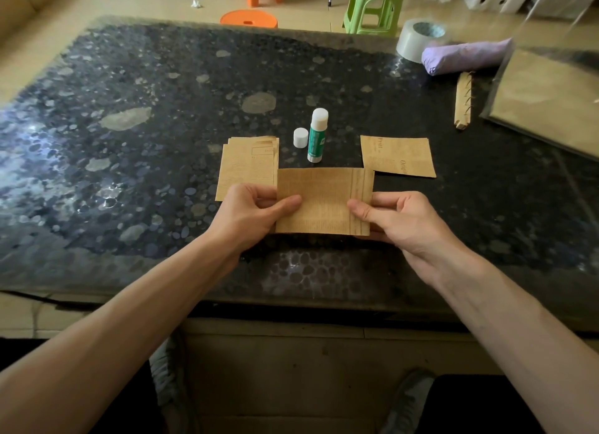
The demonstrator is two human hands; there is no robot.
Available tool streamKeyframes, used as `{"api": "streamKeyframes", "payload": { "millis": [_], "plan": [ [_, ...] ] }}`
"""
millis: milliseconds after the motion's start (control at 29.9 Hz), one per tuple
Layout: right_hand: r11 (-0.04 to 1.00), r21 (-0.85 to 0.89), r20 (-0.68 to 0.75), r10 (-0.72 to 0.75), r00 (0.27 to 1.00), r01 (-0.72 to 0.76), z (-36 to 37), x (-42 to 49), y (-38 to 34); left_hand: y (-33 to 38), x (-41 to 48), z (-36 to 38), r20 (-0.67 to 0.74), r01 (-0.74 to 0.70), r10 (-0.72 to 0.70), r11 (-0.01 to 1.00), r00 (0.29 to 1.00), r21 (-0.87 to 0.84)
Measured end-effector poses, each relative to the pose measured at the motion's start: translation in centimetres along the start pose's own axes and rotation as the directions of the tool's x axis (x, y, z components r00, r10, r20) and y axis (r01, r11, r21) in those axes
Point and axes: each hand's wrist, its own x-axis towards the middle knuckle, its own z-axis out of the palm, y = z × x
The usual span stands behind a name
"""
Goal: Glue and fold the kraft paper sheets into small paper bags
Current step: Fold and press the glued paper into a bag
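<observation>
I hold a printed kraft paper sheet (324, 200) just above the near part of the dark table (146, 116). My left hand (252, 211) pinches its left edge, thumb on top. My right hand (402, 221) pinches its right edge the same way. A stack of kraft sheets (248, 166) lies behind my left hand. A single kraft sheet (397, 156) lies flat to the right. An uncapped glue stick (317, 135) stands upright behind the held sheet, with its white cap (300, 138) beside it on the left.
At the back right sit a tape roll (418, 40), a purple folded umbrella (466, 56), a torn strip of spiral-bound kraft paper (463, 101) and a clear sleeve of kraft paper (547, 100). Green (372, 7) and orange (249, 19) stools stand beyond the table.
</observation>
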Motion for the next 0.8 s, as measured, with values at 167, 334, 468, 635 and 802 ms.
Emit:
{"api": "streamKeyframes", "payload": {
  "millis": [167,334,468,635,802],
  "plan": [
    [1.0,0.002,-0.027,-0.02,0.999,0.02,0.0,0.1,0.1,0.1,-0.1,-0.1,-0.003,0.003,-0.003,1.0,1.0,-0.013],
    [0.997,0.05,-0.024,-0.061,0.998,0.062,0.4,0.1,0.1,0.4,-0.8,0.7,0.078,0.073,-0.064,0.99,0.995,-0.122],
    [0.996,0.08,0.041,-0.043,0.998,0.04,1.7,-0.3,0.8,0.4,-0.9,1.0,0.068,0.074,-0.065,0.989,0.996,-0.126],
    [0.997,-0.015,-0.109,-0.075,0.991,0.074,2.6,-0.4,1.3,0.2,-1.1,1.5,0.143,0.092,-0.075,0.989,0.987,-0.12],
    [0.998,0.015,-0.055,-0.066,0.996,0.067,2.1,-0.2,1.2,0.3,-1.0,1.4,0.116,0.089,-0.073,0.986,0.991,-0.138]
  ]
}}
